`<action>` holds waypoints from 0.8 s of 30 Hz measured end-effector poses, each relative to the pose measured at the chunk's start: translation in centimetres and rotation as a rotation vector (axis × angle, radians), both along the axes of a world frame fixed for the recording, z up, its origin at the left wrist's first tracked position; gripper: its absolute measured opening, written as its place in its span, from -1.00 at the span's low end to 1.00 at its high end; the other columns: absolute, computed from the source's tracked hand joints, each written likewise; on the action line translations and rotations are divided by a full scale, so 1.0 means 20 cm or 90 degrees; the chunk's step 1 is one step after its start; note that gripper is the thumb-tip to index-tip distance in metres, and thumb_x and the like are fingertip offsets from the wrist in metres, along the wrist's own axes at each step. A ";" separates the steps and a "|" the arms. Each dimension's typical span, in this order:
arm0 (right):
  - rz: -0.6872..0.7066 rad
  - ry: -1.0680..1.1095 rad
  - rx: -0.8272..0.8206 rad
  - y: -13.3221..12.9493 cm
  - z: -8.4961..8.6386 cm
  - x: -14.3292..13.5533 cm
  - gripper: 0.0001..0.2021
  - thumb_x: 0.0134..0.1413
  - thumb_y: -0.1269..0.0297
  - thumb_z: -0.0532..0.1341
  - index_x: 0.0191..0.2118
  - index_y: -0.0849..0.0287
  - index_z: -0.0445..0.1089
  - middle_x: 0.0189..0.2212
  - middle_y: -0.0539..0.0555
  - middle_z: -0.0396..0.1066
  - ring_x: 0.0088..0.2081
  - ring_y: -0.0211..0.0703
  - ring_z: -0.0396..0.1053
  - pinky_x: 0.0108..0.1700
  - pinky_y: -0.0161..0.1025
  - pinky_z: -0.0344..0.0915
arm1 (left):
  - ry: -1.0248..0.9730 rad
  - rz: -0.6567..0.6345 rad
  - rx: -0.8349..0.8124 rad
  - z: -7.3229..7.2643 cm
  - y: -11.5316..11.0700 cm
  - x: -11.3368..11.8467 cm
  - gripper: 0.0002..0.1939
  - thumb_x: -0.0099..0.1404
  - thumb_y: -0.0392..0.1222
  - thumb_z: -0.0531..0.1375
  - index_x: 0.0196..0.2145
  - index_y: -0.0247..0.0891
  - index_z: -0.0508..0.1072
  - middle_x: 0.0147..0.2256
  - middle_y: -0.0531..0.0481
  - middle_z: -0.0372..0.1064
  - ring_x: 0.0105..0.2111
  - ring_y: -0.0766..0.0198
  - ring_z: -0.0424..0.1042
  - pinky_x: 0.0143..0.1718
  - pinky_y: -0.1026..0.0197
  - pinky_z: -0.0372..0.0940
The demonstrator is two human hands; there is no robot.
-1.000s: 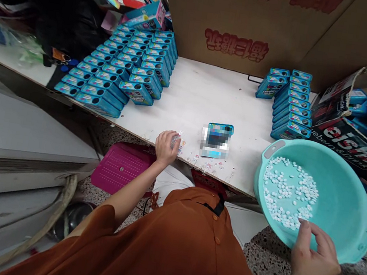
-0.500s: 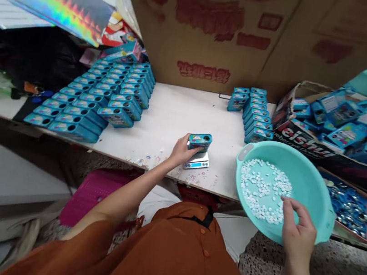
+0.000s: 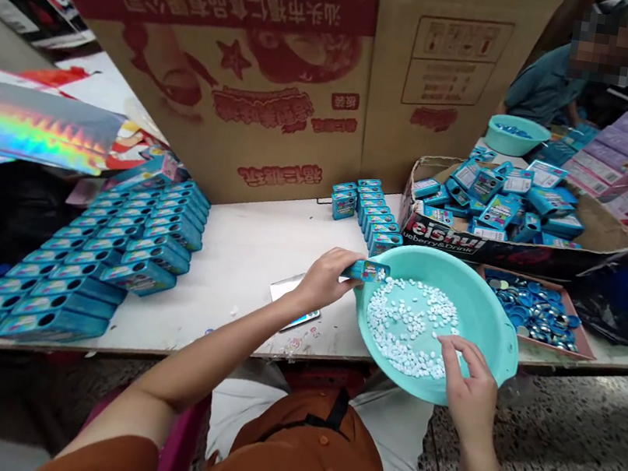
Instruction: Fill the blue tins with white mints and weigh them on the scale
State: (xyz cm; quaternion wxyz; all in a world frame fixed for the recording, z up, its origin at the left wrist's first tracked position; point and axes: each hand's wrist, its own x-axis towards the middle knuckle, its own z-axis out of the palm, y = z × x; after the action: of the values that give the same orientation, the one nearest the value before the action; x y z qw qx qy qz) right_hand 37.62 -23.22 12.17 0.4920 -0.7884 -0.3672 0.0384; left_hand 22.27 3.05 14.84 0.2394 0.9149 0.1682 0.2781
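Observation:
My left hand (image 3: 328, 278) is closed around a small blue box (image 3: 366, 270), tipped over the left rim of a turquoise basin (image 3: 494, 317). Small white pieces show at the box's opening. Loose white tablets (image 3: 394, 354) cover much of the basin's bottom. Over the basin's right side, my right hand (image 3: 471, 389) has its thumb and forefinger pinched together, with what looks like one white tablet at the tips. Partly hidden behind my left forearm, a small digital scale (image 3: 286, 288) lies on the white table (image 3: 234, 255).
Rows of blue boxes (image 3: 78, 271) stand at left, with shorter rows (image 3: 374, 215) at the back. A carton (image 3: 500, 252) full of blue boxes and a tray of blue caps (image 3: 539, 310) lie right. A big cardboard box (image 3: 292, 67) stands behind. Another person (image 3: 549, 82) sits at far right.
My left hand has lifted the blue box off the scale and carried it right, tilting it over the basin rim. My right hand stays pinched over the basin. The view has shifted right.

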 end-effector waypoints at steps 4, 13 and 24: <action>-0.006 -0.002 0.007 -0.02 -0.01 0.01 -0.74 0.19 0.08 0.14 -0.27 0.13 0.49 -0.24 0.13 0.48 -0.13 -0.03 0.39 -0.03 -0.08 0.28 | 0.018 -0.035 0.035 0.03 -0.02 0.02 -0.68 0.20 -0.33 0.22 -0.07 -0.14 0.42 -0.12 -0.05 0.47 -0.08 0.13 0.40 -0.03 0.00 0.31; 0.005 -0.031 -0.003 -0.02 -0.03 0.02 -0.78 0.20 0.14 0.15 -0.28 0.13 0.48 -0.25 0.12 0.47 -0.15 -0.08 0.40 -0.04 -0.13 0.27 | 0.022 0.006 0.050 0.05 -0.03 0.01 -0.69 0.20 -0.33 0.20 -0.09 -0.15 0.42 -0.13 -0.03 0.48 -0.09 0.14 0.39 -0.03 0.04 0.29; -0.008 -0.065 -0.008 -0.03 -0.03 0.02 -0.79 0.20 0.16 0.16 -0.28 0.14 0.48 -0.26 0.11 0.48 -0.16 -0.09 0.41 -0.04 -0.16 0.27 | 0.050 -0.033 0.079 0.04 -0.05 0.06 -0.65 0.20 -0.37 0.18 -0.04 -0.17 0.41 -0.07 -0.05 0.47 -0.07 0.13 0.37 -0.02 0.02 0.26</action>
State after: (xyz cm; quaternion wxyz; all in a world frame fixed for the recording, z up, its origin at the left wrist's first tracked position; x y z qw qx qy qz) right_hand 38.04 -23.85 11.59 0.4680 -0.7945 -0.3869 -0.0023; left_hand 23.47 2.01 15.63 0.1825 0.9423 0.1358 0.2457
